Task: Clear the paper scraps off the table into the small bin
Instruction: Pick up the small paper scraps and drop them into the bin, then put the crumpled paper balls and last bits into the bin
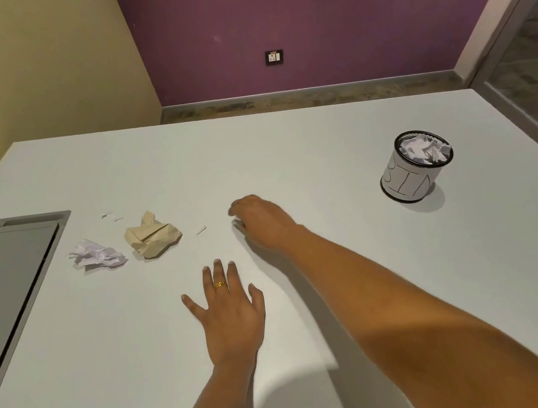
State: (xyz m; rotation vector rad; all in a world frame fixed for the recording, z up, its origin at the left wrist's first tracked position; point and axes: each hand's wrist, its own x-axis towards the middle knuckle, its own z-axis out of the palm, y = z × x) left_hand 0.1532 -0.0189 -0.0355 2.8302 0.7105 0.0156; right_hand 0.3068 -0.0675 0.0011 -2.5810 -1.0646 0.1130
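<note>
On the white table (325, 168), a crumpled white paper ball (98, 255) and a crumpled tan paper (151, 236) lie at the left. Tiny white scraps (112, 216) lie behind them, and one sliver (200, 230) lies right of the tan paper. The small round bin (409, 180), marked "BIN", stands at the right with crumpled paper inside. My right hand (259, 220) is just right of the sliver, its fingers bent down to the table with the tips hidden. My left hand (230, 316) rests flat on the table with its fingers spread, a ring on one finger.
A grey recessed panel (13, 284) is set into the table's left side. A purple wall and a socket (274, 57) lie beyond the far edge. A glass door frame (518, 72) stands at the right, close to the bin.
</note>
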